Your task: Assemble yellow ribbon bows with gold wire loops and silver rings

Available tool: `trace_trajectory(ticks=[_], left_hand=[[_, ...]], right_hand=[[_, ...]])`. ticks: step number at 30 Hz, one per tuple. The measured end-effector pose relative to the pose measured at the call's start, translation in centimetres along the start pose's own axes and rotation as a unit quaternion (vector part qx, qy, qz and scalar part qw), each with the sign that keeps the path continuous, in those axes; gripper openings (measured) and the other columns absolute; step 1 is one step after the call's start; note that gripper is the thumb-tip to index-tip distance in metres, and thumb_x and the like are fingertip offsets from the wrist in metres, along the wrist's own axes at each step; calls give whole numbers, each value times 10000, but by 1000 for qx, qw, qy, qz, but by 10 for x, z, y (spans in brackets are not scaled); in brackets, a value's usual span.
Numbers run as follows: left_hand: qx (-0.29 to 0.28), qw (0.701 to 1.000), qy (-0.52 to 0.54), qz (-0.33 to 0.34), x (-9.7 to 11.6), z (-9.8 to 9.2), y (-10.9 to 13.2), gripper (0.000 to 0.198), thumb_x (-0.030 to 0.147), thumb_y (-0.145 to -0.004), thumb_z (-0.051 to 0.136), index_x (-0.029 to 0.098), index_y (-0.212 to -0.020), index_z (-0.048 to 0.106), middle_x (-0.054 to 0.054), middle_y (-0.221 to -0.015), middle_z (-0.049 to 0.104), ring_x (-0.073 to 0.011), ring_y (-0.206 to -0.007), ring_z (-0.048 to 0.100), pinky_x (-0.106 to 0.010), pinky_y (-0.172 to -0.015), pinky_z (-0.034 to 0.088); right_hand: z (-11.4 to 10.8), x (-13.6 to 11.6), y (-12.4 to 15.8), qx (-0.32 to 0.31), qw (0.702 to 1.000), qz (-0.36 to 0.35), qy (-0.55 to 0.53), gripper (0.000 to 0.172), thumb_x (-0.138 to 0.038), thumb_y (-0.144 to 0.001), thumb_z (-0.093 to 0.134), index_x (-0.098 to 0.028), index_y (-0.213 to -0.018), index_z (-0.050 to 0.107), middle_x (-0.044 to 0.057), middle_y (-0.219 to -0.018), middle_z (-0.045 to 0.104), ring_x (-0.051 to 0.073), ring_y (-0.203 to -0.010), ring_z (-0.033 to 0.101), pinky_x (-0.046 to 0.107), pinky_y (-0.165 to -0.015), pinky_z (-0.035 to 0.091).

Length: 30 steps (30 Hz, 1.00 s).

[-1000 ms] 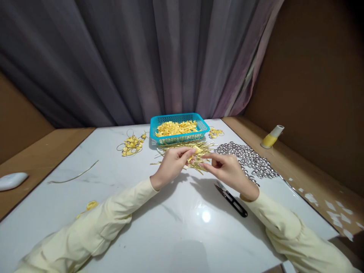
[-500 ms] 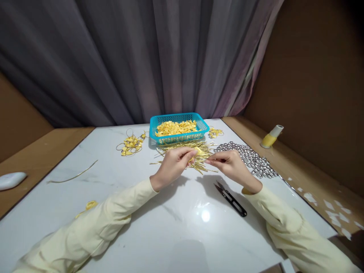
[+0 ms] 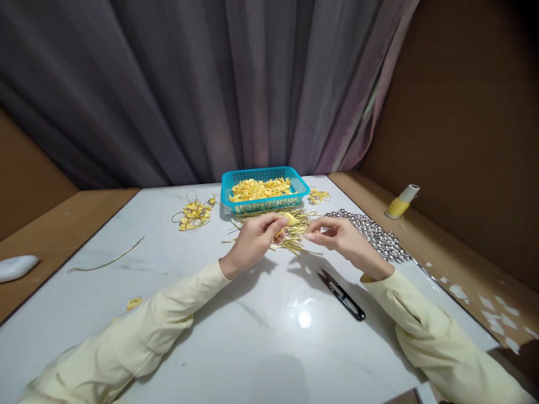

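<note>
My left hand (image 3: pixel 255 240) is closed in a pinch on a small yellow ribbon piece (image 3: pixel 289 219), held just above a heap of gold cords (image 3: pixel 295 230). My right hand (image 3: pixel 341 235) hovers close to its right, thumb and forefinger pinched together on something too thin to make out, over the same heap. Behind the hands stands a blue basket (image 3: pixel 300 184) full of yellow ribbon pieces (image 3: pixel 259 189). Black thread snips (image 3: pixel 343 294) lie on the white table (image 3: pixel 252 336) below my right wrist.
Silver bells (image 3: pixel 377 234) lie in a pile at the right. Finished yellow ornaments (image 3: pixel 194 214) sit left of the basket, a few more (image 3: pixel 319 196) to its right. A gold cord (image 3: pixel 107 260), a yellow ribbon scrap (image 3: pixel 133 303), a thread spool (image 3: pixel 402 203) and a white object (image 3: pixel 17 267) lie around.
Both hands have lifted slightly and shifted away from me. My right hand moved a little to the right, and its fingers have spread somewhat.
</note>
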State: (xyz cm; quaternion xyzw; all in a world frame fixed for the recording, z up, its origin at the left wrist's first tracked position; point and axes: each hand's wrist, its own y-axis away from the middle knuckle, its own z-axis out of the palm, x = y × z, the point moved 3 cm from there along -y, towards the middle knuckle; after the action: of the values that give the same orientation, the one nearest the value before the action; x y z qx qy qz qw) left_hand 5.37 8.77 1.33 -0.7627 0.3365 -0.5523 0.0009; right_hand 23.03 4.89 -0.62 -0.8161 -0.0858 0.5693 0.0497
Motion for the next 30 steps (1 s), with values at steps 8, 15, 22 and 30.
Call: trace_trajectory(ticks=[8,15,22,30], left_hand=[[-56,997,43,-2,2,4,2,223,294,-853,481,146,-739,604,11,-603,545,-80,-539,488,-205,-527,434],[-37,999,-6,13,3,3,3,225,313,-853,483,151,-765,613,11,-602,539,-88,-537,479,-213,-519,420],[-14,997,-52,49,3,5,5,251,322,-861,466,154,-748,614,-5,-623,581,-109,-581,529,-236,-579,445],[11,996,-81,45,2,2,3,245,332,-866,454,156,-802,613,-16,-683,614,-115,-623,546,-225,-568,434]], right_hand=[[29,-11,10,-96,988,29,-116,310,-400,-762,591,-170,-956,663,-22,-580,471,44,-432,207,201,-389,158],[28,-5,8,15,995,12,-98,229,-376,-676,671,-166,-769,670,11,-692,593,51,-452,366,204,-405,273],[29,-4,10,86,994,-27,-58,238,-365,-654,686,-156,-635,576,20,-678,602,54,-414,409,210,-390,299],[28,-8,11,69,995,-47,-45,224,-386,-715,634,-166,-756,637,44,-737,651,77,-453,478,218,-411,336]])
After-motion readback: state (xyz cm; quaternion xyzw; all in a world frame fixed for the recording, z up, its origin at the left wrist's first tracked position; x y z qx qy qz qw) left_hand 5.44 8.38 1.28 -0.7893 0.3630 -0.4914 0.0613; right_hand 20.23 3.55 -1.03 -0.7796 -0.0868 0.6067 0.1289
